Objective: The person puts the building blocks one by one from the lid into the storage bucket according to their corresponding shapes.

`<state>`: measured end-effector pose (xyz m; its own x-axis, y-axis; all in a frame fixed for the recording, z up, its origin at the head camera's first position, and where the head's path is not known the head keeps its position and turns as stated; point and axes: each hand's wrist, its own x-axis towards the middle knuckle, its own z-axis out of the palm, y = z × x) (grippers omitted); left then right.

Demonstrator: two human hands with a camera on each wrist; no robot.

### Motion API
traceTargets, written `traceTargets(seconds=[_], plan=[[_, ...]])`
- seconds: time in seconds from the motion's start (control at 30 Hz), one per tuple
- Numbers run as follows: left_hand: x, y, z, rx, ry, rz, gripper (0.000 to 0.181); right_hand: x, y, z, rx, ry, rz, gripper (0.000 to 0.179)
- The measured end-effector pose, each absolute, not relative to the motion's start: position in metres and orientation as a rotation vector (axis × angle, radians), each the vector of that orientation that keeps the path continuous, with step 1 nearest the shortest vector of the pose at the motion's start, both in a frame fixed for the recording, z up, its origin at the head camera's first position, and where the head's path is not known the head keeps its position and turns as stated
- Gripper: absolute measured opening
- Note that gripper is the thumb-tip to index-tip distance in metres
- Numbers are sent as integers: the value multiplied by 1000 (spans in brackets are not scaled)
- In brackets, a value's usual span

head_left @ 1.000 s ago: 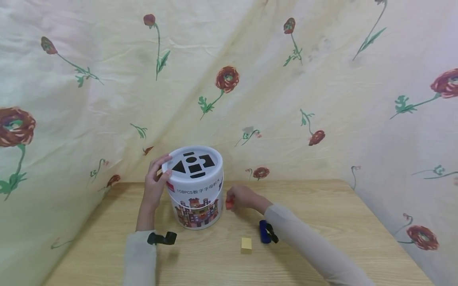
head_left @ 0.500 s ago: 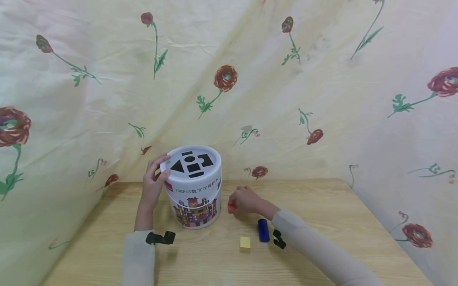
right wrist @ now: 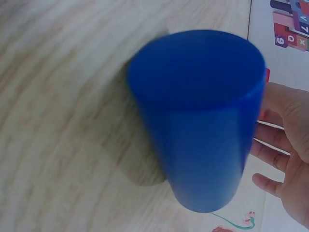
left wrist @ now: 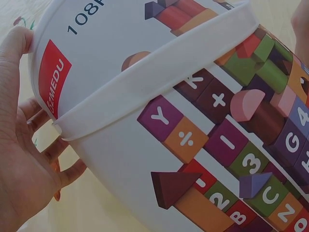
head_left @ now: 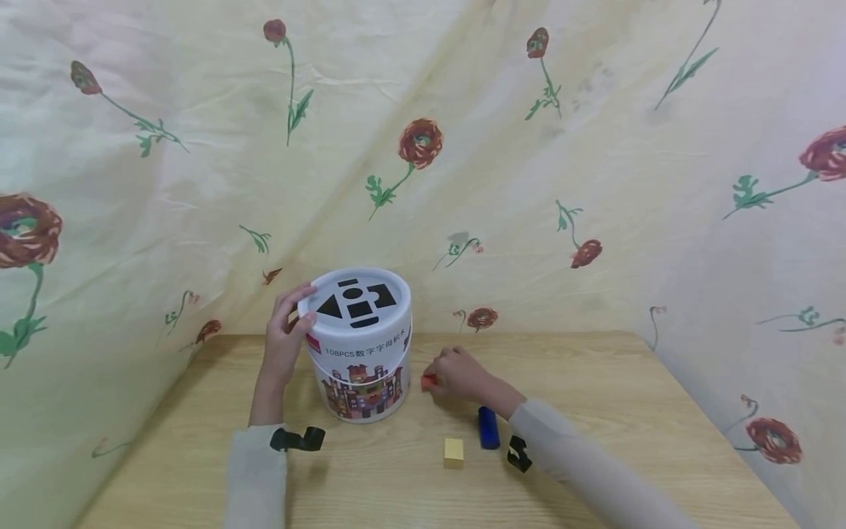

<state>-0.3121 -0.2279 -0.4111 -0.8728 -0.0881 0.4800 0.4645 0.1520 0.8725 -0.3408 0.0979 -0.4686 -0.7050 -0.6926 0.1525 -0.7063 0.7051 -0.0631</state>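
A white toy-block bucket (head_left: 363,367) stands on the table, its lid (head_left: 324,285) cut with several shaped holes. My left hand (head_left: 286,327) grips the lid's rim at the left, fingers round the side; the left wrist view shows this hand (left wrist: 24,145) against the bucket's wall. To the right of the bucket, low over the tabletop, my right hand (head_left: 460,375) pinches a small red block (head_left: 429,383) with its fingertips. The fingers cover most of that block. Close to the right wrist lies a blue cylinder block (head_left: 488,428), which looms large in the right wrist view.
A yellow block (head_left: 453,453) sits on the wooden table (head_left: 568,367), in front and to the left of the blue cylinder. Behind the table hangs a flowered cloth (head_left: 330,198). The bucket's white handle (left wrist: 159,72) hangs across its front.
My right hand has shifted slightly right with the red block, away from the bucket. Its forearm has moved clear of the blue cylinder. The left hand keeps its place on the bucket.
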Motion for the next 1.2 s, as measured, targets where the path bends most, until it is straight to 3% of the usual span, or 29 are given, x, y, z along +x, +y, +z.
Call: traceTargets(seconds=[0.73,0.97,1.2], plan=[[-314,-229,-410,-376,-2005,-1770,46,-349,99,-473,998,-2467,108,23],[-314,-229,-411,-381,-2010,-1766,45,-352,103,-435,827,-2445,389,16],[-313,-229,-412,-375,-2010,-1772,45,-351,105,-382,683,-2265,576,22]])
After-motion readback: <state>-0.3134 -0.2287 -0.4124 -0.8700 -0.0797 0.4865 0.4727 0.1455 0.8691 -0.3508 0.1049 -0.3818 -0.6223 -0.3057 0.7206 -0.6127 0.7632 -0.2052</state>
